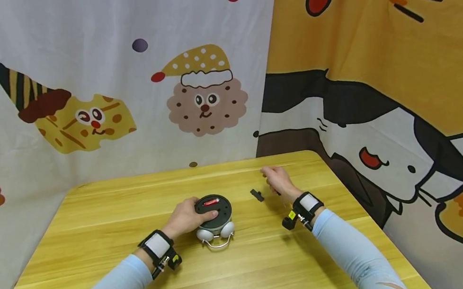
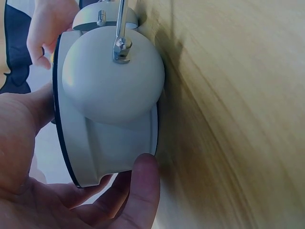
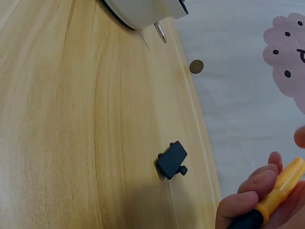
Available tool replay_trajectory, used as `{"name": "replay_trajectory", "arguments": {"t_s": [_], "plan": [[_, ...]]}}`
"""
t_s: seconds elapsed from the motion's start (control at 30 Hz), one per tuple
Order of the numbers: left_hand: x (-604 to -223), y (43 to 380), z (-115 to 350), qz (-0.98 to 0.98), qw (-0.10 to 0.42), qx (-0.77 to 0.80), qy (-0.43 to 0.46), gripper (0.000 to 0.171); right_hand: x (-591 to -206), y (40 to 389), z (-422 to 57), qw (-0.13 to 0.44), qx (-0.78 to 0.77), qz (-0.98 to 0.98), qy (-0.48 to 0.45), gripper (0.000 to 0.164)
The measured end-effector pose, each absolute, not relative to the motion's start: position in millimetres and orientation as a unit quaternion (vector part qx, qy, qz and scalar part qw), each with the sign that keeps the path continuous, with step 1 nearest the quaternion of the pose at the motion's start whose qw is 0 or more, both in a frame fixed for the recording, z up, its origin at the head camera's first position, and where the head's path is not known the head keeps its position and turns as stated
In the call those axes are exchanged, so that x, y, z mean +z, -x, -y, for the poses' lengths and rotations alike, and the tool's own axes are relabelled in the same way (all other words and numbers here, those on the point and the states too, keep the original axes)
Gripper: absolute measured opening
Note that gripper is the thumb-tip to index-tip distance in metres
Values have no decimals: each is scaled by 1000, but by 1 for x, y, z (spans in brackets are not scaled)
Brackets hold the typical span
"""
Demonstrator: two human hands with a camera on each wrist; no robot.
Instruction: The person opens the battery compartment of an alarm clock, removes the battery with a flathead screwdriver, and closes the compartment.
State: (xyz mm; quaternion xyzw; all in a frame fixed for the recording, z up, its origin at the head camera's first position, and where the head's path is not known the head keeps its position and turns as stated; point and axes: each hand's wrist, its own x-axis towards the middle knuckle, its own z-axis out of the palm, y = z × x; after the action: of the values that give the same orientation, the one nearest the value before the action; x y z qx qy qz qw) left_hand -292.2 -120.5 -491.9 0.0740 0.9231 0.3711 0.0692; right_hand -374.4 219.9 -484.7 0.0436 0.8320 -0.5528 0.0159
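A pale twin-bell alarm clock [image 1: 213, 213] lies face down on the table, its black back up and its bells toward me. A red battery [image 1: 210, 202] shows in the open slot in its back. My left hand [image 1: 186, 219] grips the clock from the left, thumb across the back and fingers around the side; in the left wrist view a fingertip [image 2: 145, 171] presses the pale casing. Right of the clock, my right hand [image 1: 279, 182] holds a screwdriver [image 3: 281, 186] by its yellow and black handle, raised above the table. Between them lies the small black battery cover [image 1: 257, 195].
The wooden table [image 1: 166, 285] ends at a back edge just beyond the hands. Behind it hangs a printed cloth [image 1: 109, 163] with cartoon figures, which continues along the right side. A slim metal leg [image 3: 161, 32] sticks out from the clock's side.
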Motion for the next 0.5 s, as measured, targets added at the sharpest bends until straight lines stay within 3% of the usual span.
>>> {"name": "replay_trajectory", "arguments": {"t_s": [0.4, 0.5], "plan": [[-495, 294, 120, -925, 65, 366, -77, 89, -491, 374, -229, 28, -526, -848, -52, 50], [-495, 294, 120, -926, 65, 364, -77, 89, -496, 377, -232, 36, -496, -867, -39, 43]]}}
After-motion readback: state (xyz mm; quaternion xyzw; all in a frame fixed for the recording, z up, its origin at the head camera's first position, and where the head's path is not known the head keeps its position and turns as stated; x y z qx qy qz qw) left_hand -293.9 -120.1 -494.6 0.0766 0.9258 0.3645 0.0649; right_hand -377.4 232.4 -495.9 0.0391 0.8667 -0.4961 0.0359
